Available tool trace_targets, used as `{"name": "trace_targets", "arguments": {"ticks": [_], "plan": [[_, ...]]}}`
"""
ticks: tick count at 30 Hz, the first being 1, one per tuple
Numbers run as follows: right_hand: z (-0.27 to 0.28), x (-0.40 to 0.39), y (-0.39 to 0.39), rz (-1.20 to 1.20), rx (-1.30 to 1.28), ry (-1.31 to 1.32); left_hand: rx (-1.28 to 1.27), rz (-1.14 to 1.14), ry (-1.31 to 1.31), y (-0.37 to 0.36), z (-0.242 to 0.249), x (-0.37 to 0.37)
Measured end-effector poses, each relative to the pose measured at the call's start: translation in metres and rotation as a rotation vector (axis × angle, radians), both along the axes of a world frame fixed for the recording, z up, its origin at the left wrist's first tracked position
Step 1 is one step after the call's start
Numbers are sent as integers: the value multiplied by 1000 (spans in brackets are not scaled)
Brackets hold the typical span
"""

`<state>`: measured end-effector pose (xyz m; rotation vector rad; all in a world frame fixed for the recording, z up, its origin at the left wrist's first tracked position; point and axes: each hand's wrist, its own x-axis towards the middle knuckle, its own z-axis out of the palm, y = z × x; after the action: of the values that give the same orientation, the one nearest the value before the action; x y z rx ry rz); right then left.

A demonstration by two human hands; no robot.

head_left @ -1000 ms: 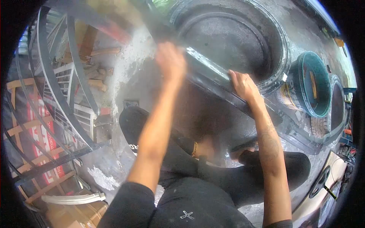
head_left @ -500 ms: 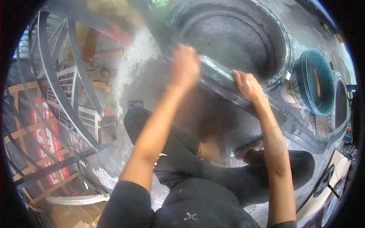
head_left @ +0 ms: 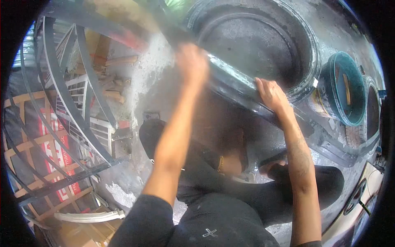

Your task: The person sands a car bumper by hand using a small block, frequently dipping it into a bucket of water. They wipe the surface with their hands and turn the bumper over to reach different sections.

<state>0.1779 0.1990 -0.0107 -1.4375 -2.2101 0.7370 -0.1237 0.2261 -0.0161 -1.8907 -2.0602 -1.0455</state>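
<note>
A long, dark, wet panel (head_left: pixel 236 76) lies slantwise across the front rim of a big round black tub (head_left: pixel 314 61). On the panel's upper left part is my left hand (head_left: pixel 192 64), blurred, its fingers smeared so that I cannot tell what they hold. Farther right, my right hand (head_left: pixel 271 94) grips the panel's edge, with fingers over the top. Inside the tub the surface looks dark and flat. The panel's lower right end reaches toward the teal bucket.
A teal bucket (head_left: pixel 357 88) with a stick in it stands right of the tub. Curved black metal bars (head_left: pixel 66 90) rise at the left, beside white racks and wooden slats. A black speaker-like oval on a pale board (head_left: pixel 370 177) lies at the lower right.
My left hand has moved a little left and up along the panel. My right hand stays on the panel's edge, slightly to the right in view. The whole view has shifted slightly.
</note>
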Motion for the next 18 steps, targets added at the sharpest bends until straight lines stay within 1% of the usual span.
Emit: {"name": "trace_targets", "arguments": {"ticks": [1, 2, 4, 5, 6, 8, 10, 11, 12, 13, 14, 15, 16, 17, 18], "plan": [[3, -1, 0, 8, 4, 20, -83, -128, 156, -26, 4, 34], [2, -1, 1, 6, 1, 22, -86, -130, 157, -33, 9, 35], [-6, 2, 1, 34, 26, 11, -201, -274, 68, -46, 7, 35], [-10, 3, 2, 47, 52, 12, -200, -244, 64, -20, 14, 3], [-9, 3, 0, 46, 42, 7, -30, -160, -78, 3, 0, -27], [5, 0, 1, 22, -54, -50, -32, 18, -145, 20, 9, -37], [0, 1, 3, 30, -9, -51, 83, -70, 224, -16, -5, 15], [-5, 2, 2, 40, 57, -23, -164, -146, 62, -43, 6, 51], [-8, 2, 0, 56, 120, 2, -150, -232, -44, -71, 12, 80], [-11, 4, 3, 74, 71, -16, -151, -248, 20, -67, 9, 67], [-15, 2, 6, 81, 81, -20, -143, -269, 83, -52, 9, 44], [-19, 2, 10, 88, 94, -44, -181, -214, 34, -28, 14, 11], [-18, 8, 5, 89, 98, -70, -70, -89, -46, -10, 9, -20], [4, 1, -1, 3, 12, -76, 115, -29, 19, 18, -14, -61], [8, 3, -1, 5, -11, -89, -50, 196, -124, 34, -31, -96]]}}
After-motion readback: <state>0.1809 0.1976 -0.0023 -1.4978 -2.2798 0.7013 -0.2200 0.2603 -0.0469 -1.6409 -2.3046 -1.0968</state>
